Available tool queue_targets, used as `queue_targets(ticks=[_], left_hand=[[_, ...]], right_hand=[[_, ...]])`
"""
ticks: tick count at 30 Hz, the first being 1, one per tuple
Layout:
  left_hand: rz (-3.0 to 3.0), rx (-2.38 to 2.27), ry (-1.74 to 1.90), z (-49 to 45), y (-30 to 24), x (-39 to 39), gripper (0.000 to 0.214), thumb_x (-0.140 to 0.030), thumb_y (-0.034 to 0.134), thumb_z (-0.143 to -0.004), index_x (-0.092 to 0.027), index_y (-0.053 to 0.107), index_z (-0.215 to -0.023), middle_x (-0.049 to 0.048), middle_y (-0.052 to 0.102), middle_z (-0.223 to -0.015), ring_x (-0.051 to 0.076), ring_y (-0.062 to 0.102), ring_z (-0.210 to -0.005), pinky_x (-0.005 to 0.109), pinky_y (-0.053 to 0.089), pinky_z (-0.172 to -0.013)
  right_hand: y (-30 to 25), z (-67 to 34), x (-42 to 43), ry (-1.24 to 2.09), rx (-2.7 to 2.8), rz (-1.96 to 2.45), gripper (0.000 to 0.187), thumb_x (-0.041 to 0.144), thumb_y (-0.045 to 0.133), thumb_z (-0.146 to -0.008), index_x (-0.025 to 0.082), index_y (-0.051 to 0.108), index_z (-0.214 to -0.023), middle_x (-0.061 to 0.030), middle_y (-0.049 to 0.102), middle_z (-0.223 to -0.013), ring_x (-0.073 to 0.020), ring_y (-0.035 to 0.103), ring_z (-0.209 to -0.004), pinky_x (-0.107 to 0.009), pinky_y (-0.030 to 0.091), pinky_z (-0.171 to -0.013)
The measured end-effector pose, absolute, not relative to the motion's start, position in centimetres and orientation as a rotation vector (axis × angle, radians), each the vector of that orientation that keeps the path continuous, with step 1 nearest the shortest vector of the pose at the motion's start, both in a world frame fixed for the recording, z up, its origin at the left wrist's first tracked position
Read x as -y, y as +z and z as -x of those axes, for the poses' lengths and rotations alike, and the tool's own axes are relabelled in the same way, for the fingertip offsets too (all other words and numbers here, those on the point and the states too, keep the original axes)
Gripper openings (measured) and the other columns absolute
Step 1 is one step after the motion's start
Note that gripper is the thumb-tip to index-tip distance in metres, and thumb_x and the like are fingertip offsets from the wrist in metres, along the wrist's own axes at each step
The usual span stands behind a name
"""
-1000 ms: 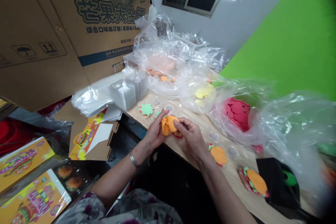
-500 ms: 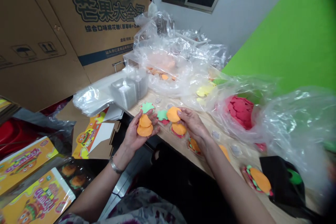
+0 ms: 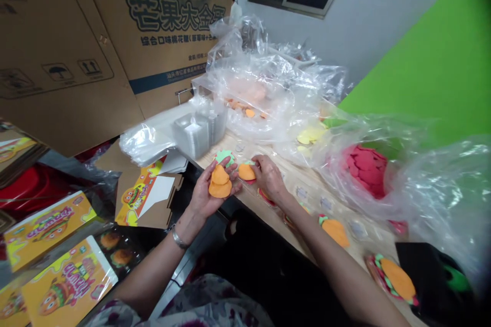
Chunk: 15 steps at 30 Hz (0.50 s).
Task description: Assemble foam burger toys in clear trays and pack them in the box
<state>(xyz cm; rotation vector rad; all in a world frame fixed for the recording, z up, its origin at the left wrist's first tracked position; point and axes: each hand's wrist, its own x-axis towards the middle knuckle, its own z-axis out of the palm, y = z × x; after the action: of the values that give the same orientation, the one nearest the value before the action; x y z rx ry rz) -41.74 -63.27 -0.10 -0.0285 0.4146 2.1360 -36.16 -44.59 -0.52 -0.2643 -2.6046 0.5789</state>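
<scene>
Since the right hand (image 3: 269,179) has lowered an orange piece (image 3: 246,171) onto a green-and-red stack (image 3: 251,182) on the table (image 3: 225,143), that stack seems nearly topped, though whether those fingers still pinch is unclear, while the left hand (image 3: 205,195), fingers loosely spread, cradles spare orange rounds (image 3: 220,188).

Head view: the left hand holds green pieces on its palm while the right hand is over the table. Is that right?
Not quite: the pieces on the left hand's palm are orange, as the head view shows. The right hand is over the table.
</scene>
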Motion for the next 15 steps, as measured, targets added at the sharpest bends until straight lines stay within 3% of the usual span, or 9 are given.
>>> queue_targets(ticks=[8,15], left_hand=[[0.028,-0.406,2.148,41.9,-0.6,63.1,0.03,-0.034,0.047,-0.089,-0.016,0.059,-0.11,0.0092,0.067,-0.099,0.019,0.065,-0.082,0.04,0.052,-0.078],[0.01,-0.35,2.189,41.9,-0.5,62.5,0.032,-0.038,0.046,-0.09,-0.016,0.058,-0.109,0.0092,0.066,-0.102,0.02,0.064,-0.088,0.044,0.05,-0.084]], right_hand=[[-0.9,35.1,45.1,0.677,2.719,0.004,0.011,0.022,0.054,-0.085,0.02,0.062,-0.079,-0.0057,0.058,-0.081,-0.0187,0.055,-0.081,-0.032,0.046,-0.075],[1.4,34.2,45.5,0.675,2.596,0.085,0.021,0.032,0.055,-0.085,0.018,0.061,-0.099,-0.0096,0.06,-0.095,-0.0209,0.058,-0.085,-0.036,0.049,-0.075]])
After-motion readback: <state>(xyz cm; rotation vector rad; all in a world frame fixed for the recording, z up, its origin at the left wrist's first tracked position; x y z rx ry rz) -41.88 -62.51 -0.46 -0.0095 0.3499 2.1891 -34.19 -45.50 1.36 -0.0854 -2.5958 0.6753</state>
